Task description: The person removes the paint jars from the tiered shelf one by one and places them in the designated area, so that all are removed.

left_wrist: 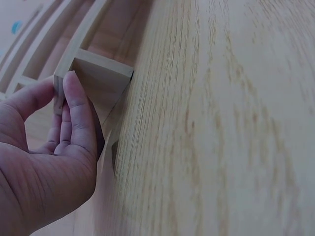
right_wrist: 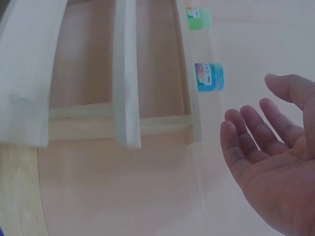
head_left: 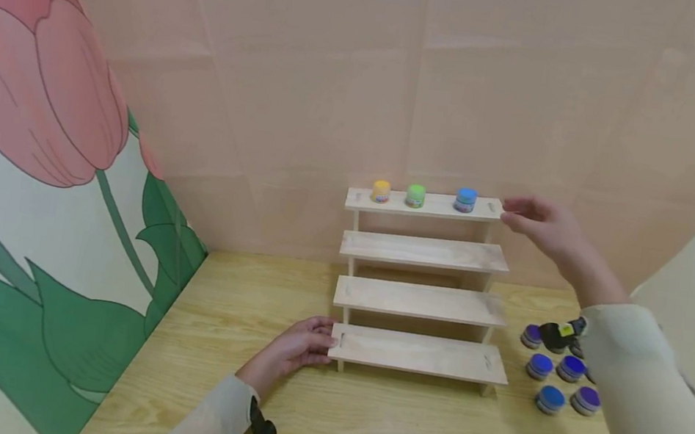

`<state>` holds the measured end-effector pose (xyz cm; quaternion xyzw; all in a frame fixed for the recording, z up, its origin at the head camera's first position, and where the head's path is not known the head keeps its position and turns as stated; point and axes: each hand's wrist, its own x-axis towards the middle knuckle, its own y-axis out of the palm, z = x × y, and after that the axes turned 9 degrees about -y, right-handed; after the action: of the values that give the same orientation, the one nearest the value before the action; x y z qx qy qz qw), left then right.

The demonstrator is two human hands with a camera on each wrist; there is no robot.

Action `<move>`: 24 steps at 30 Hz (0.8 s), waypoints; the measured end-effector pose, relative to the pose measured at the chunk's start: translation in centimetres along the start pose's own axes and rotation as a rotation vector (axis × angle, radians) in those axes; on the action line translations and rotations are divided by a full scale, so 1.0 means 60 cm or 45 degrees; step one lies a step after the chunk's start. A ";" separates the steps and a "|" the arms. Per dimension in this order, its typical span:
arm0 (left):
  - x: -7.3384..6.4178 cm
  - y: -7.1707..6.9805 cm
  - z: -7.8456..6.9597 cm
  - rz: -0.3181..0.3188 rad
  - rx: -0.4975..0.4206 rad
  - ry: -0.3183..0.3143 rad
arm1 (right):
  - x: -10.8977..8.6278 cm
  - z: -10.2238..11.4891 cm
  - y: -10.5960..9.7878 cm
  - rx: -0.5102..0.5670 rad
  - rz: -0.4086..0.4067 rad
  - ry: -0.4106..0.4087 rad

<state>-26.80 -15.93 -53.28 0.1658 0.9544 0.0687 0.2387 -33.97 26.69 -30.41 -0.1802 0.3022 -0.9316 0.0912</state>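
A four-step wooden display rack (head_left: 418,353) stands on the table. My left hand (head_left: 296,347) pinches the left end of its lowest board, thumb on one face and fingers on the other, as the left wrist view shows. On the top board sit an orange-yellow jar (head_left: 380,192), a green jar (head_left: 415,197) and a blue jar (head_left: 465,201), with a wider gap between green and blue. Beside the top board's right end is my right hand (head_left: 549,227), fingers loosely bent and holding nothing; the right wrist view shows it apart from the blue jar (right_wrist: 209,77).
Several blue and purple jars (head_left: 550,400) stand on the wood-grain table (head_left: 258,286) right of the rack, some hidden behind the right sleeve (head_left: 636,391). A pinkish cloth (head_left: 311,93) hangs behind. A tulip-printed panel (head_left: 38,92) borders the left side.
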 end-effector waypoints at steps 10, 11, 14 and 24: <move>0.002 0.000 0.000 -0.004 0.005 -0.010 | 0.048 0.020 0.028 0.024 -0.053 0.000; 0.002 -0.001 0.001 -0.004 0.007 -0.010 | 0.052 0.022 0.032 0.026 -0.059 0.000; 0.001 -0.001 0.001 -0.003 0.007 -0.011 | 0.064 0.026 0.040 0.016 -0.085 0.009; 0.000 -0.001 -0.002 0.007 0.007 -0.003 | 0.093 0.022 0.056 0.002 -0.132 0.018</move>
<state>-26.85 -15.97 -53.15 0.1691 0.9538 0.0666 0.2392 -38.39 21.75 -29.83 -0.1891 0.2924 -0.9365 0.0411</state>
